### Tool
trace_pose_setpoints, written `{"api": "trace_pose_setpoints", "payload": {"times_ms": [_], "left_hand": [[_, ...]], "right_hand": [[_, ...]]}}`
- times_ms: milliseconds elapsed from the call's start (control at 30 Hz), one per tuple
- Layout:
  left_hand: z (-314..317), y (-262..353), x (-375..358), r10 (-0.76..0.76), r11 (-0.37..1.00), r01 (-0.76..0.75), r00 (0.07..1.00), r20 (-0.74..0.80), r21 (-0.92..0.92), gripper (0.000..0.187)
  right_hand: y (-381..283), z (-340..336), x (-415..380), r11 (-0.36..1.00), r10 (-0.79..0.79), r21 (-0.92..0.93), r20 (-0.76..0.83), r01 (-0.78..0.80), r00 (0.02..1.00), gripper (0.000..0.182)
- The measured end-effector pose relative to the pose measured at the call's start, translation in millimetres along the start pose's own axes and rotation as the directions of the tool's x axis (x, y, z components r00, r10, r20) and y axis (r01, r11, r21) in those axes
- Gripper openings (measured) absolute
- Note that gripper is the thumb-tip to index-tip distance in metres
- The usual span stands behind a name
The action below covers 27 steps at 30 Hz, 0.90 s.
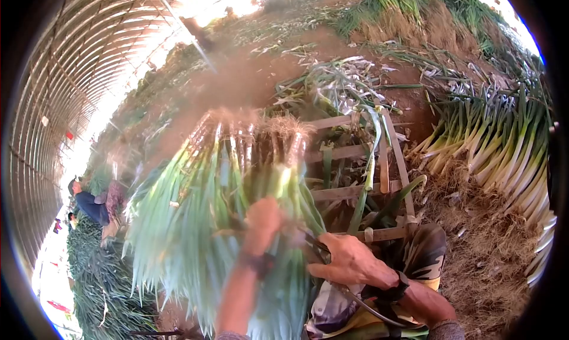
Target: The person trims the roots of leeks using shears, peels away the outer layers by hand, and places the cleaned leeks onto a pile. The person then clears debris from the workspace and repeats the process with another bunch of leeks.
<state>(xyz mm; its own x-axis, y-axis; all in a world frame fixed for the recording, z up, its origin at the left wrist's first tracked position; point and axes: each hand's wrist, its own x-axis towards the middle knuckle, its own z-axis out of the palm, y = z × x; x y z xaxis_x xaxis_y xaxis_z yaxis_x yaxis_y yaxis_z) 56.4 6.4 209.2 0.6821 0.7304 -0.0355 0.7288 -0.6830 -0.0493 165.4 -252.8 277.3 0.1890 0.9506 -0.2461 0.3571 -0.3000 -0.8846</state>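
Note:
My left hand (265,218), smeared by motion, is closed like a fist at a bunch of long green onions (287,183). Their brown roots point away from me and the green leaves hang toward me. Beside it on the left spreads a wider mass of green onions (201,221). To the right, my right hand (355,260) has its fingers bent around a thin curved metal-looking strip (379,314). One dark end of the strip shows by the fingertips, close to the onion stems; the rest curves down over my lap.
A wooden slatted frame (341,194) with loose leaves stands ahead of my right hand. Many green onions (510,144) lie in rows at the right, roots toward me. More heaps (394,8) lie at the back. Another person (95,205) is at the far left, near piled leaves (106,281).

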Motion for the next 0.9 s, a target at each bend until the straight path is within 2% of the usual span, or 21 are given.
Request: {"api": "trace_pose_setpoints", "payload": {"times_ms": [33,133,167,267,367,467,500,567,700,800,900], "left_hand": [[2.2,-1.8,1.3,-0.004,1.000,0.003,0.999,0.046,0.021,0.040],[-23.7,17.2,-10.8,-0.030,0.999,0.029,0.997,0.074,0.014,0.050],[-27.8,21.0,-7.9,-0.076,0.997,0.080,0.981,0.176,-0.012,0.058],[-25.0,20.4,-8.6,-0.036,0.999,0.037,0.992,0.124,-0.007,0.059],[-13.0,9.6,-9.6,0.082,0.996,-0.083,0.996,0.039,0.010,0.051],[-7.0,5.2,-7.8,0.084,0.996,-0.085,0.996,0.034,0.032,0.040],[-11.5,7.1,-9.9,0.080,0.996,-0.081,0.996,0.040,0.023,0.037],[-19.2,10.9,-14.3,0.072,0.997,-0.072,0.996,0.049,0.003,0.032],[-6.7,6.1,-8.9,0.053,0.999,-0.053,0.999,0.011,-0.009,0.031],[-3.7,2.4,-6.9,0.067,0.997,-0.068,0.997,-0.026,-0.021,0.030],[-7.6,2.4,-12.6,0.095,0.994,-0.098,0.993,-0.063,-0.040,0.029]], "right_hand": [[2.9,1.5,-0.3,0.999,-0.027,-0.033,-0.006,0.027,1.000,0.053],[-11.5,-10.6,-2.4,0.998,-0.030,-0.066,-0.086,0.024,0.996,0.053],[-9.9,-12.0,-0.8,0.999,-0.017,-0.039,-0.072,0.014,0.997,0.054],[1.6,-3.7,6.0,0.997,-0.079,-0.018,-0.093,0.078,0.993,0.053],[2.0,-6.9,17.5,0.987,-0.122,-0.115,-0.114,0.109,0.986,0.050],[8.1,-10.6,39.3,0.987,-0.056,-0.159,-0.119,0.036,0.991,0.048],[15.3,-7.8,48.4,0.972,-0.083,-0.229,-0.160,0.044,0.984,0.049],[23.5,-9.3,63.7,0.965,-0.094,-0.257,-0.178,0.046,0.980,0.051],[26.8,-15.4,80.7,0.959,-0.152,-0.273,-0.267,0.077,0.952,0.055],[33.8,-21.2,101.1,0.944,-0.143,-0.326,-0.251,0.056,0.957,0.057],[31.9,-31.7,112.8,0.911,-0.157,-0.410,-0.237,0.048,0.959,0.051]]}}
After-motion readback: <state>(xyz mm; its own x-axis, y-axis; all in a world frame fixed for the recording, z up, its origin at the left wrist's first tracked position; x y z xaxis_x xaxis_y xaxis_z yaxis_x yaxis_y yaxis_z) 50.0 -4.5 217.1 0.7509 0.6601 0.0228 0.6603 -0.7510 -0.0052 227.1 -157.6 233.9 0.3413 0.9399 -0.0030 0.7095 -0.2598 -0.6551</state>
